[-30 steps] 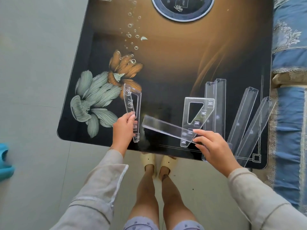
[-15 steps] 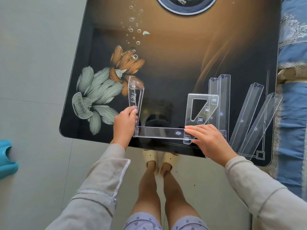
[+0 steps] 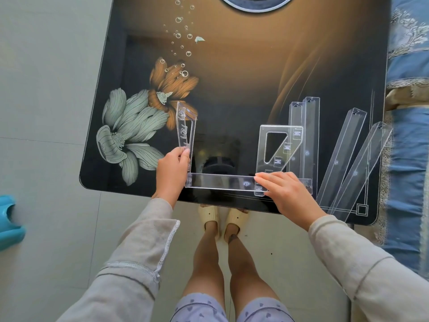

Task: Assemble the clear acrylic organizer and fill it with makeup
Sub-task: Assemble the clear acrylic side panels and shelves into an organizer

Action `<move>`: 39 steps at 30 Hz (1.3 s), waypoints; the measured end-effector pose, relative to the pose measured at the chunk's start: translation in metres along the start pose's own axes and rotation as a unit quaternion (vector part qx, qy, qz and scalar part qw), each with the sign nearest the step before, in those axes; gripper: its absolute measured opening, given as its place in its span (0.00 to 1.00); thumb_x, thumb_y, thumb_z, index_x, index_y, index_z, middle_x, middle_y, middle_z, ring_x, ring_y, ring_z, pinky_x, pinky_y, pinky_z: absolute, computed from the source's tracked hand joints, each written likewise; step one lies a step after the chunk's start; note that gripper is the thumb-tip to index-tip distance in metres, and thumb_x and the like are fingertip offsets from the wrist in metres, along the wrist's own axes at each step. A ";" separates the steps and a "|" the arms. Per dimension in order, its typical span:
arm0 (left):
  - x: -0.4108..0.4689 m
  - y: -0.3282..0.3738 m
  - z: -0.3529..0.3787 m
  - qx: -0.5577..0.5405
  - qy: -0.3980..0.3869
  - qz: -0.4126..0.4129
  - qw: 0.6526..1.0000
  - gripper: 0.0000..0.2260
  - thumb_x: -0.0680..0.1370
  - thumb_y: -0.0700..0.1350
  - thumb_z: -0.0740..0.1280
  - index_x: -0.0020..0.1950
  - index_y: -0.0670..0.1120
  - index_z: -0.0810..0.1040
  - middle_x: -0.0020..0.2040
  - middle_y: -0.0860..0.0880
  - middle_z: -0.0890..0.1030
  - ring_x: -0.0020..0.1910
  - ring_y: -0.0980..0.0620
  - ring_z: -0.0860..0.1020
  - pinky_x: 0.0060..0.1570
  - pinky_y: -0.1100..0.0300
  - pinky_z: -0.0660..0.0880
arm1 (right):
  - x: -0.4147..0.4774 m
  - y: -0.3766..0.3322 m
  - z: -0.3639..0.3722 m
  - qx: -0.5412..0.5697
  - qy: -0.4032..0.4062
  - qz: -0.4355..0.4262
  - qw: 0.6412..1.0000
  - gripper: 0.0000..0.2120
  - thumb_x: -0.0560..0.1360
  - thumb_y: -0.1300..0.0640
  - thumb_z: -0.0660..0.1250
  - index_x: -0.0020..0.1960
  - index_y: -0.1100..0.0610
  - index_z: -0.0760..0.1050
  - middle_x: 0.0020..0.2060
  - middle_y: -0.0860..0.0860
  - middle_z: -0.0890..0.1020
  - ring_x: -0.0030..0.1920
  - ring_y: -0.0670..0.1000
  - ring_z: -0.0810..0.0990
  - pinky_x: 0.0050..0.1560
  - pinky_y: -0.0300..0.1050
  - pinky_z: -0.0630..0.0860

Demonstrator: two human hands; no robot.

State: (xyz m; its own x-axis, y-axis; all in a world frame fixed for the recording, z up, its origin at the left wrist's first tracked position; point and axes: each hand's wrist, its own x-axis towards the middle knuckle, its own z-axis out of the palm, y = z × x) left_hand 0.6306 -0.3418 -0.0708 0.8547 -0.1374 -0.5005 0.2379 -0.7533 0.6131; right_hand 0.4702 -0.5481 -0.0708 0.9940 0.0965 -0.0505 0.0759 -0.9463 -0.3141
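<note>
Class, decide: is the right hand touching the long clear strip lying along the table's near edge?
Touching. The head view shows the right hand with its fingers flat on the strip.

No legible text, numbers or brands on the acrylic panels (image 3: 294, 139) or table (image 3: 232, 89).

Glass table (image 3: 232, 77), flower-printed: clear acrylic parts are grouped along its 6 o'clock edge.
- Upright side panel (image 3: 185, 129), at 9 o'clock of the group, is gripped at its near end by the left hand (image 3: 173, 169).
- Long tray (image 3: 220, 182) is laid crosswise, with its left end touching that panel. It is pressed by the straight fingers of the right hand (image 3: 287, 194).
- Flat side panel (image 3: 278, 147), with a triangular cut-out, is found at 12 o'clock of that hand.
- Further trays are ranged at 3 o'clock: parallel pair (image 3: 311, 135), slanted pair (image 3: 343, 154).
</note>
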 end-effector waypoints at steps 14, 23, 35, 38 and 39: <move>-0.030 -0.037 -0.002 -0.128 -0.018 -0.075 0.989 0.15 0.71 0.32 0.69 0.57 0.41 0.80 0.46 0.50 0.82 0.45 0.55 0.79 0.54 0.62 0.74 | 0.002 -0.002 0.002 -0.005 0.013 -0.004 1.000 0.24 0.58 0.70 0.79 0.52 0.61 0.81 0.49 0.52 0.85 0.42 0.54 0.84 0.42 0.44 0.78; -0.029 -0.046 -0.007 -0.092 0.040 -0.091 0.991 0.10 0.72 0.37 0.69 0.52 0.42 0.82 0.43 0.46 0.83 0.43 0.48 0.81 0.55 0.55 0.77 | 0.015 -0.014 0.006 0.012 0.004 -0.006 1.000 0.25 0.58 0.72 0.77 0.53 0.62 0.80 0.50 0.53 0.85 0.43 0.55 0.83 0.44 0.47 0.79; -0.021 -0.029 0.002 0.009 0.134 -0.096 0.986 0.07 0.71 0.38 0.70 0.48 0.38 0.83 0.43 0.39 0.85 0.46 0.41 0.81 0.47 0.61 0.70 | 0.022 -0.017 0.011 0.011 0.003 0.012 1.000 0.26 0.57 0.74 0.77 0.53 0.63 0.80 0.50 0.54 0.85 0.43 0.56 0.83 0.44 0.48 0.79; -0.020 -0.029 0.000 0.006 0.118 -0.101 0.988 0.08 0.71 0.38 0.70 0.48 0.38 0.83 0.43 0.39 0.85 0.46 0.41 0.81 0.48 0.61 0.72 | 0.022 -0.016 0.012 0.014 0.000 0.014 1.000 0.26 0.57 0.73 0.77 0.53 0.63 0.80 0.50 0.54 0.85 0.43 0.56 0.83 0.44 0.48 0.79; -0.019 -0.028 -0.001 0.008 0.115 -0.101 0.988 0.07 0.71 0.38 0.70 0.48 0.38 0.83 0.43 0.39 0.85 0.46 0.41 0.81 0.47 0.62 0.71 | 0.022 -0.017 0.012 0.014 -0.001 0.016 1.000 0.25 0.57 0.73 0.77 0.53 0.63 0.80 0.49 0.54 0.85 0.43 0.56 0.84 0.44 0.48 0.79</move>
State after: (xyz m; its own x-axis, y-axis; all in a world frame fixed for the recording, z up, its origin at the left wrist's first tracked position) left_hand 0.6079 -0.3173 -0.0779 0.8735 0.1655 -0.4579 0.4084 -0.7611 0.5039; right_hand 0.4902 -0.5264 -0.0779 0.9958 0.0671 -0.0623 0.0421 -0.9398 -0.3392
